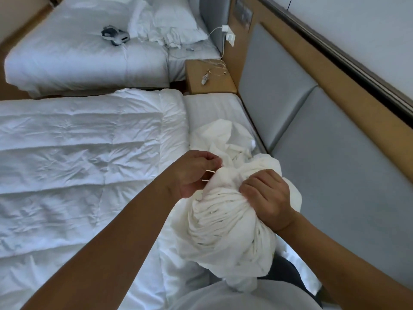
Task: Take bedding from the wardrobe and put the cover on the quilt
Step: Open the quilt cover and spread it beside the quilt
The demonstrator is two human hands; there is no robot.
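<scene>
Two beds (67,63) (207,108), two hands (194,173) (266,195), one quilt (78,142), one cover (223,220) (bunched), one nightstand (214,86).

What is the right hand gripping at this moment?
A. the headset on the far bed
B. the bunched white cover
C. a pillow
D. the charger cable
B: the right hand has its fingers curled into the gathered folds of the bunched white cover, held up over the near bed.

Both forearms reach forward; left grip (196,173) palm inward, fingertips pinched; right grip (266,198) knuckles up, fingers clenched
</scene>
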